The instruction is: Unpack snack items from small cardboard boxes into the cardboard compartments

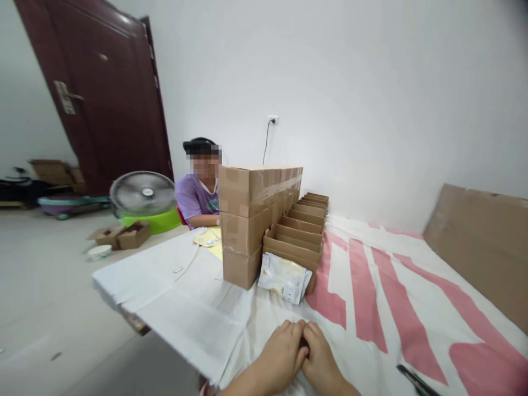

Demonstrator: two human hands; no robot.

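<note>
At the near edge of the tabletop the person's two hands rest together on the white cloth with pink stripes. The left hand and right hand meet knuckle to knuckle, fingers curled in and closed. There is a dark sliver where they meet, and I cannot tell whether anything small is pinched there. Off to the right, at the near edge, lies a dark slim tool, well clear of both hands.

Just beyond the hands and a little to their left sit the white pouches, a small pile. They are tilted, leaning on the front of the nearest open carton, untouched and apart from the fingers.

Behind the pouches a row of open cartons runs away toward the far edge. Hard against the left side of that row stands a stack of closed cartons, three high and taped. Left of the stack, some yellow papers lie on the cloth.

At the far left edge another person in a purple top sits with an arm on the tabletop. Past them are a fan on the floor and a dark red door. A cardboard sheet leans on the white wall at the far right.
</note>
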